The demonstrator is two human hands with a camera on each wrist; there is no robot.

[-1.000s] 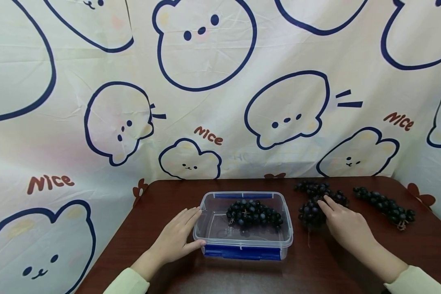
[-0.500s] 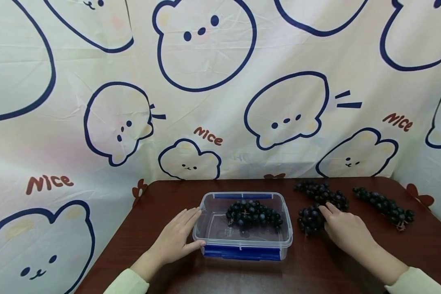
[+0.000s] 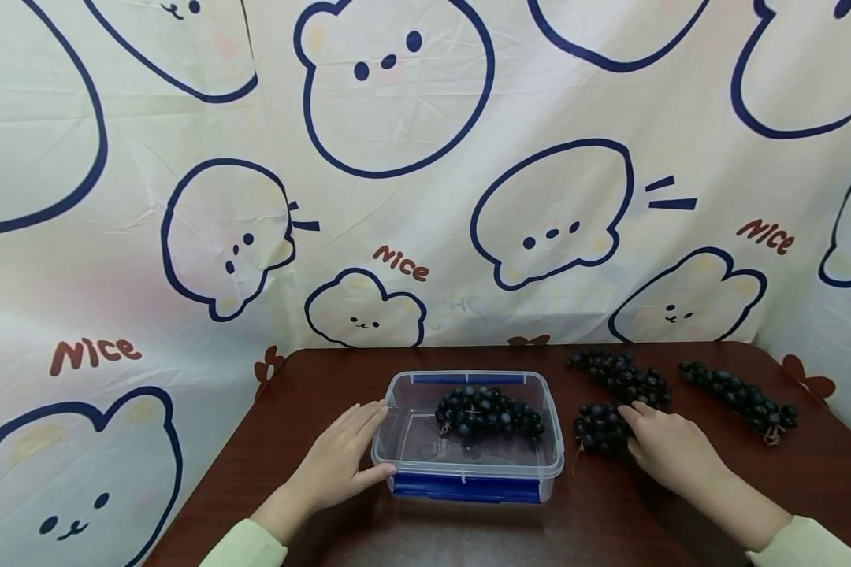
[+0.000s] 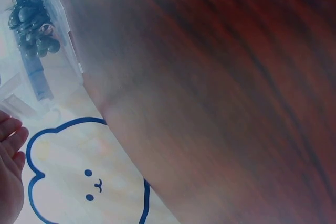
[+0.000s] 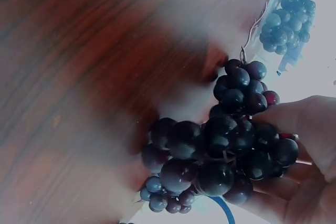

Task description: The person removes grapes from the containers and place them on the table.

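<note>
A clear plastic food container point(image 3: 413, 441) with blue clips stands mid-table, and one bunch of dark grapes point(image 3: 492, 413) lies inside it. My left hand point(image 3: 336, 461) rests along the container's left wall, fingers extended and thumb at the near corner. To the right of the container, my right hand point(image 3: 670, 449) grips another bunch of dark grapes point(image 3: 597, 430). The right wrist view shows the thumb on one side of this bunch point(image 5: 215, 177) and fingers on the other, with a thin stem trailing from its end.
Behind the right hand lies another bunch of grapes point(image 3: 617, 376), close to the held one. A further bunch point(image 3: 741, 395) lies near the right side of the brown table point(image 3: 468, 539). A printed cloth point(image 3: 425, 213) hangs behind the table.
The right hand's fingers have curled in around the near bunch of grapes, which has turned and drawn slightly towards me, apart from the bunch behind. The left hand and container stay put.
</note>
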